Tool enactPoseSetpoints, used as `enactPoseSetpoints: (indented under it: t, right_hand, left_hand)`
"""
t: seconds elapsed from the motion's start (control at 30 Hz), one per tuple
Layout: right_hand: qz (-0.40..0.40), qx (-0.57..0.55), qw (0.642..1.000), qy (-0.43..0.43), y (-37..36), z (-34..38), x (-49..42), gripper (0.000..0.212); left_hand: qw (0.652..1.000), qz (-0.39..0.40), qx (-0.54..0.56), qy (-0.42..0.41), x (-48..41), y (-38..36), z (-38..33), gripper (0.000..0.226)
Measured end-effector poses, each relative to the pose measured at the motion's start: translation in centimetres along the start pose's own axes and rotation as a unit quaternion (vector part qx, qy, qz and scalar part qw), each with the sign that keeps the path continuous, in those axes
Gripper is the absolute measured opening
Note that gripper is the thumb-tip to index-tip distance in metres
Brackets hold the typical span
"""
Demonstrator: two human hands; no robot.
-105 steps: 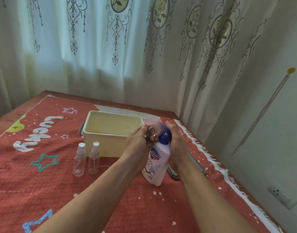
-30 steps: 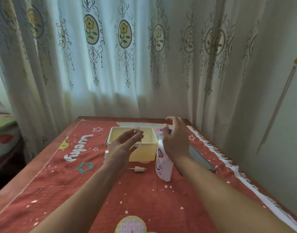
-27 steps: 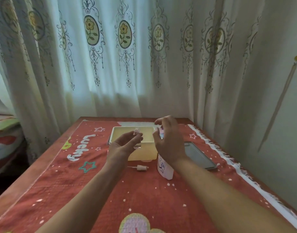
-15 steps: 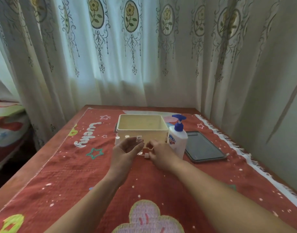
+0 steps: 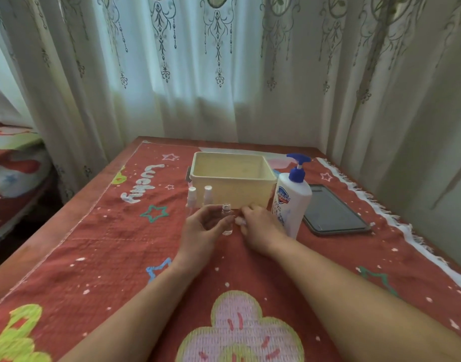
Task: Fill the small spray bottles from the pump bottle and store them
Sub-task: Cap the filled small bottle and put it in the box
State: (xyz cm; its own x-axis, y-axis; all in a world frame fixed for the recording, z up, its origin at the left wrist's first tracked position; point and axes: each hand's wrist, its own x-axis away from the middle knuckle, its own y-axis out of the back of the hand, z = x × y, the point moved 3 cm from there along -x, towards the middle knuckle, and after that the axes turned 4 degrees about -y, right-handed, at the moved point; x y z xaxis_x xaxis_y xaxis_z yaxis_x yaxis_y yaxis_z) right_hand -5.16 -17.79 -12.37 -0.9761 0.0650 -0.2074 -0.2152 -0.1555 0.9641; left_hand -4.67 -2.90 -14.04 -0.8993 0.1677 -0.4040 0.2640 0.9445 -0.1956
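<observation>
Just beyond both hands, cream tub; just right of right hand, upright pump bottle. Left hand curled round upright uncapped spray bottle. Beyond left hand, two capped spray bottles. Under right fingertips, white spray cap; grip unclear.

The word "Lucky" is stitched in white on the red cloth, toward its left edge (the letters run sideways). "Safeguard" is printed on the pump bottle; the smaller print beneath cannot be read.
</observation>
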Motion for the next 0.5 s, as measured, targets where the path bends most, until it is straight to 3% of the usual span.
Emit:
enactPoseSetpoints:
  t: [0.1, 0.27, 0.4, 0.5]
  right_hand:
    - [-0.006, -0.088, 0.996, -0.029, 0.6, -0.1, 0.4, 0.023]
    - [-0.095, -0.196, 0.973, -0.073, 3.2, 0.0, 1.4, 0.014]
    - [-0.148, -0.288, 0.941, -0.097, 6.1, 0.5, 1.7, 0.007]
    - [-0.168, -0.370, 0.907, -0.107, 8.0, 0.8, 1.6, 0.016]
  left_hand:
    - [1.000, -0.005, -0.005, 0.007, 0.2, 0.2, 0.1, 0.025]
    - [1.000, 0.013, -0.022, 0.017, 0.6, 0.3, 0.4, 0.023]
    - [0.998, 0.009, -0.059, 0.028, 0.6, 0.7, 1.0, 0.026]
    - [0.995, 0.014, -0.093, 0.027, 0.6, 0.9, 1.3, 0.030]
